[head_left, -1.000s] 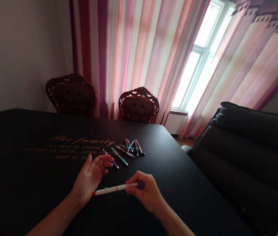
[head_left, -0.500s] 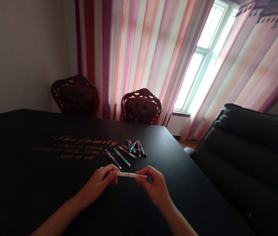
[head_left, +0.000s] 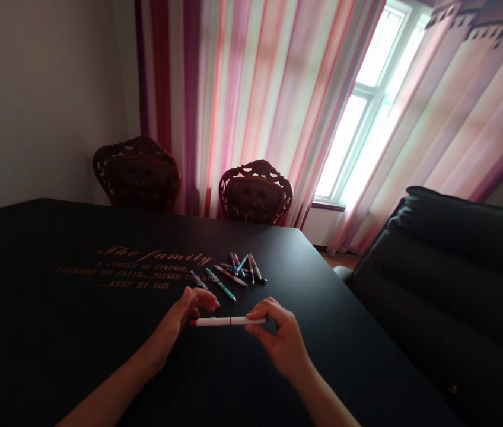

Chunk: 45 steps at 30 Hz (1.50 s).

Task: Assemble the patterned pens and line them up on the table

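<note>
My right hand (head_left: 278,338) pinches one end of a white pen (head_left: 222,321) with a red tip and a thin red band, holding it level just above the black table (head_left: 56,332). My left hand (head_left: 184,314) is beside the pen's red tip, fingers loosely apart, not gripping it. Just beyond the hands lies a purple pen (head_left: 198,279) and a green pen (head_left: 221,284). Farther back is a small heap of several coloured pens (head_left: 242,267).
Orange lettering (head_left: 145,267) is printed on the tabletop at the left. Two carved dark wooden chairs (head_left: 255,193) stand behind the far edge before striped pink curtains. A black padded chair (head_left: 451,267) stands close on the right, by a bright window.
My left hand closed on the pen's left end, then let go and drew its fingers apart. The red tip now shows. The right hand keeps its hold.
</note>
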### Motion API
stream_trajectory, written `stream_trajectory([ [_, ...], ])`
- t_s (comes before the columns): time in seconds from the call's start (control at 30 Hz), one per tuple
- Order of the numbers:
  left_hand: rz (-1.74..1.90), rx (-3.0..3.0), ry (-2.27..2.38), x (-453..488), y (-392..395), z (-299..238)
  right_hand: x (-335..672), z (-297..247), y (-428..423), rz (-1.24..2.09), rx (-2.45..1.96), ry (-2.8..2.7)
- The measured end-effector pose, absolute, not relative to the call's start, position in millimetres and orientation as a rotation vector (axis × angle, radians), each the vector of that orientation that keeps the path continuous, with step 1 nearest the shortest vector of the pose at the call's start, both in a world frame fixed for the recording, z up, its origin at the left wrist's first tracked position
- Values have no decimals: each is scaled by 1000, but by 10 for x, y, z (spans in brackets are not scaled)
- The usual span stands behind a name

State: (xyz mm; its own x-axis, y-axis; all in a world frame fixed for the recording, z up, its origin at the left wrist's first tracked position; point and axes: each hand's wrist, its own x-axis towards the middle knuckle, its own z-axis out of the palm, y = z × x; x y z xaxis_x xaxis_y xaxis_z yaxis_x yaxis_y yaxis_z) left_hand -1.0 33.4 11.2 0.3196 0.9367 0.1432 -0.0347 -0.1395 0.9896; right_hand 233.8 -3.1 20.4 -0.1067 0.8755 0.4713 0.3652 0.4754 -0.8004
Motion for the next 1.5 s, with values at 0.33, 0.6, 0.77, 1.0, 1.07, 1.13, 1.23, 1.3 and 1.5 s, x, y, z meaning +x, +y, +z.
stream_trajectory([
  [0.33, 1050, 1028, 801, 141, 258, 50, 2084, 83, -159, 629, -1111, -1828],
  [0.6, 1082, 1081, 812, 93, 309, 62, 2139, 93, -148, 607, -1145, -1833],
  [0.77, 1074, 1115, 839, 88, 326, 57, 2124, 98, -142, 593, -1165, -1841],
  [1.0, 1231, 1110, 978, -195, 511, -26, 2787, 669, -153, 331, -1282, -1539],
  [1.07, 1256, 1115, 1010, -247, 581, -105, 3080, 683, -313, 252, -1379, -1434],
  [1.13, 1291, 1074, 1060, -270, 643, -193, 3361, 530, -566, 208, -1496, -1343],
  [1.23, 1278, 1100, 1088, -272, 702, -299, 3695, 94, -1022, 123, -1724, -1253],
  [1.3, 1257, 1137, 1103, -269, 717, -338, 3831, -201, -1291, -1, -1879, -1222],
  [1.5, 1234, 1273, 1183, -282, 791, -463, 3828, -533, -1567, -297, -2083, -1299],
])
